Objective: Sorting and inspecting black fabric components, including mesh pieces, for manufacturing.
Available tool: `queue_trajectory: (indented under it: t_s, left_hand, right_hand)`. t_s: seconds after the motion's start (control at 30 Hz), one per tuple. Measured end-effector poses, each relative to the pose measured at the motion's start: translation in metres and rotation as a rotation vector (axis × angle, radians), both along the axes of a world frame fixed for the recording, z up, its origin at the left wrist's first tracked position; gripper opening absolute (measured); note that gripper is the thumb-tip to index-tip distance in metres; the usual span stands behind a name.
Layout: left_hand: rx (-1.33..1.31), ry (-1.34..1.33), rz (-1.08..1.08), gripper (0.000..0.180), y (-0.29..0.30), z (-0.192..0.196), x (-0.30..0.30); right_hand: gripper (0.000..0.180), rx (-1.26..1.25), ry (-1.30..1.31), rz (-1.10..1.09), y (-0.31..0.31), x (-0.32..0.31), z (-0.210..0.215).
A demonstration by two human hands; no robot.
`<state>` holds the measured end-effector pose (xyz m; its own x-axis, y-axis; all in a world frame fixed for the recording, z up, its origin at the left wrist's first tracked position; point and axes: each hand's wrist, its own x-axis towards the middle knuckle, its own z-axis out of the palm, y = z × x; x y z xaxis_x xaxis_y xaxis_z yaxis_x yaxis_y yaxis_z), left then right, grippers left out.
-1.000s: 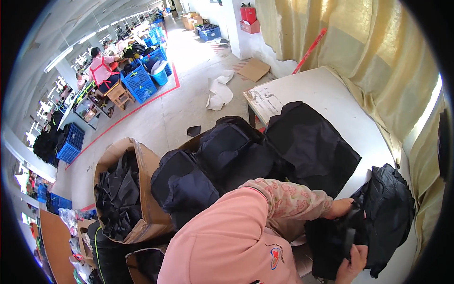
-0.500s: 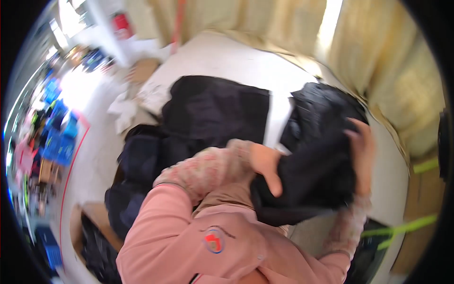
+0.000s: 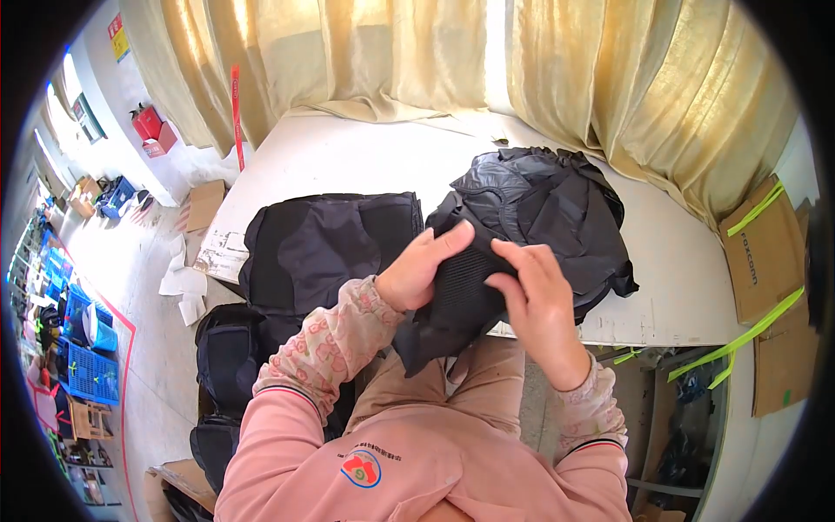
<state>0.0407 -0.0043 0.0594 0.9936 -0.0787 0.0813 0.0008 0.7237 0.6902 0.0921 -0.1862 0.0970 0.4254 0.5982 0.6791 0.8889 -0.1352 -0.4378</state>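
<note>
In front of my lap I hold up a black fabric piece with a ribbed mesh panel [image 3: 468, 291]; its lower end hangs off the table's front edge. My left hand [image 3: 424, 268] grips its left side, thumb lying over the upper part. My right hand [image 3: 541, 296] pinches the upper right edge between thumb and fingers. Just behind it, a crumpled heap of shiny black fabric [image 3: 565, 209] lies on the white table [image 3: 365, 152]. To the left, black padded fabric panels [image 3: 330, 248] lie flat, stacked near the table's front edge.
More black padded pieces [image 3: 228, 352] are piled below the table at left, by an open cardboard box [image 3: 187, 478]. Beige curtains [image 3: 391, 61] hang behind the table. Cardboard with green straps [image 3: 761, 261] stands at right. Blue crates [image 3: 91, 374] line the far-left floor.
The black piece has moved left and turned, now showing its ribbed mesh side. My right hand has come inward to its edge, closer to my left hand. The view has shifted.
</note>
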Motion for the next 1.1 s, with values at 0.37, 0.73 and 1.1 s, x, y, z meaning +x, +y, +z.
queue_trajectory:
  t_s: [0.37,0.73,1.1]
  left_hand:
    - [0.063,-0.096,0.179,0.028,0.058,-0.024,-0.013]
    - [0.871,-0.101,0.395,0.038,0.075,-0.088,-0.001]
    - [0.403,-0.189,0.319,0.059,-0.053,-0.227,-0.053]
  right_hand:
    - [0.026,-0.203,-0.113,0.043,-0.028,0.024,0.009]
    - [0.016,-0.028,0.167,-0.188,-0.036,0.059,0.02]
    - [0.018,0.545,1.039,0.175,-0.022,0.049,0.039]
